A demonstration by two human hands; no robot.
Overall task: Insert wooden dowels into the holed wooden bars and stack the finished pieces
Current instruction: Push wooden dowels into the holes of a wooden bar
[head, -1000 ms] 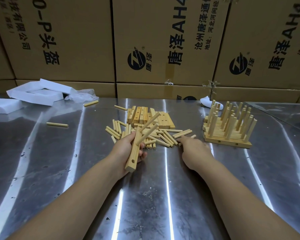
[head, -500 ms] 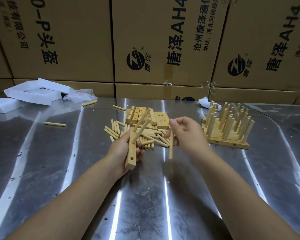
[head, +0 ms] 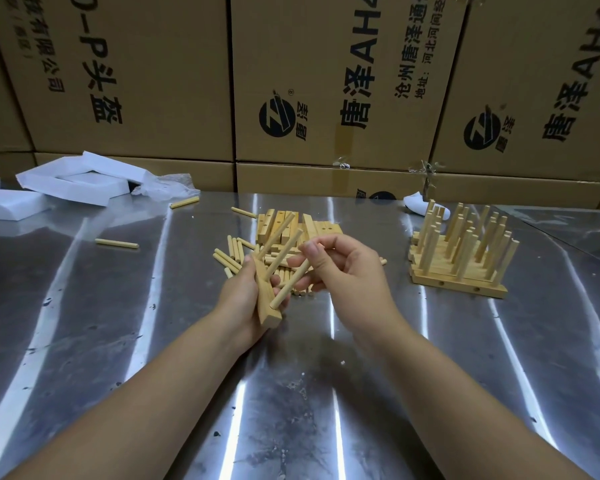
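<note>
Cardboard boxes (head: 326, 81) line the back, behind the loose pile (head: 321, 228) of bars and dowels on your steel table (head: 118, 323). The finished stack (head: 461, 258) sits well right of that pile. Just in front of the pile, your left hand (head: 243, 299) grips a bar (head: 269, 313) with two dowels stuck in it. Your right hand (head: 347, 271) pinches a third dowel (head: 290, 287), its tip touching the bar's near end.

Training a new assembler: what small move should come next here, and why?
Probably press the dowel into the bar at its near end: the right hand pinches it with the tip meeting that end, the left hand grips the bar, and two dowels stand farther along.
</note>
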